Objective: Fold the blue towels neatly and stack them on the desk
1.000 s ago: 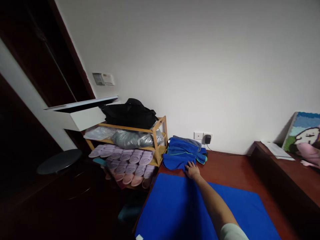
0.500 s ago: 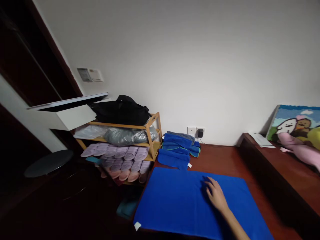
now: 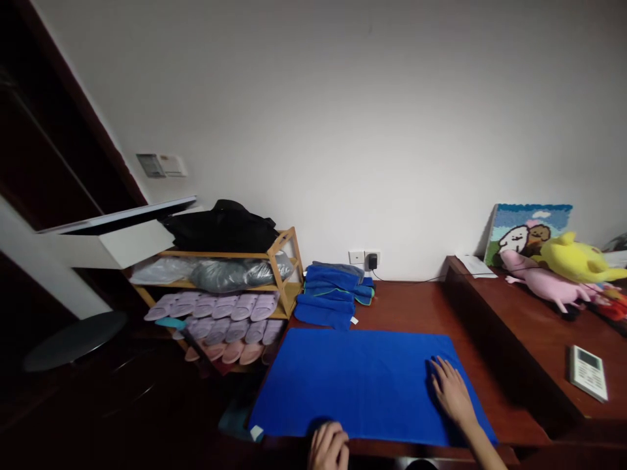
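Note:
A blue towel (image 3: 362,382) lies spread flat on the reddish-brown wooden table, with a white tag at its near left corner. My right hand (image 3: 453,395) rests palm down on the towel's right part, its fingers spread apart. At the near edge of the towel is my left hand (image 3: 329,446), with bent fingers closed over that edge; the fingertips are partly hidden. Beyond the far left corner sits a pile of folded blue towels (image 3: 333,294), with a grey one among them.
Left of the table stands a wooden rack (image 3: 281,267) with lilac slippers (image 3: 220,307) and a black bag (image 3: 225,228). A wall socket with a plugged-in adapter (image 3: 372,261) is behind. On the raised right ledge lie plush toys (image 3: 543,281) and a white calculator-like device (image 3: 588,372).
My right hand has slid towards the towel's right side. My left hand has come into view at the near edge. The view has turned to the right, showing more of the ledge.

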`<action>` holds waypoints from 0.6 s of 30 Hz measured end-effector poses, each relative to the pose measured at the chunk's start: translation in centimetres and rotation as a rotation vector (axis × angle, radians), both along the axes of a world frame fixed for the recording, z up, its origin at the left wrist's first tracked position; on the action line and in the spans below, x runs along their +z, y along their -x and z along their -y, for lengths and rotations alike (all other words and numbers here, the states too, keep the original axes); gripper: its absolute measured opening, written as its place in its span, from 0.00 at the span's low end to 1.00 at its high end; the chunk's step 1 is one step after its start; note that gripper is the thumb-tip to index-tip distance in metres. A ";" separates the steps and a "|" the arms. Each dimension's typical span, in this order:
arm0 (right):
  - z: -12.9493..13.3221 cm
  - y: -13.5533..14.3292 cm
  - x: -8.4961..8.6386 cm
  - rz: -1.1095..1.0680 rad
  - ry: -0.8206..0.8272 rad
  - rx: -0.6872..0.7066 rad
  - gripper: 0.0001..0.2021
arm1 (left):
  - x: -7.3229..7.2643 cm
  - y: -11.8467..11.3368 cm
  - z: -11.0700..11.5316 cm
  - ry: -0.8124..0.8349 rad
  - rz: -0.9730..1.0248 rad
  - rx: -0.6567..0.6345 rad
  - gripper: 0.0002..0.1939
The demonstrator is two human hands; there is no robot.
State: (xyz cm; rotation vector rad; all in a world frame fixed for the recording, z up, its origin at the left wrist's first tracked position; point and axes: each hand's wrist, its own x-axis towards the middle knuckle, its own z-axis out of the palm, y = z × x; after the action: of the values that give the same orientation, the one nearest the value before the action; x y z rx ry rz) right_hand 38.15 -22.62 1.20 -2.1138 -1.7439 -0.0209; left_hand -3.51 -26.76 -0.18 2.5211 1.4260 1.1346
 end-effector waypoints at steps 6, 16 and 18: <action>-5.4 14.6 5.2 -0.145 -0.003 0.362 0.26 | 7.4 4.6 -13.4 0.008 -0.066 0.241 0.17; -14.5 29.5 5.5 -0.209 0.245 0.608 0.31 | 4.4 11.6 -25.8 0.195 -0.398 0.202 0.26; -15.1 28.6 4.9 -0.195 0.265 0.601 0.32 | 3.9 12.0 -27.0 0.264 -0.417 0.205 0.30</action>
State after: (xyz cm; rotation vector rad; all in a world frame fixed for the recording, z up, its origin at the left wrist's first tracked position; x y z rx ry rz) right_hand 9.58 -7.54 6.06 -1.5930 -2.2738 0.5884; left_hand -15.51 0.22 3.72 2.5568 1.8194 0.4001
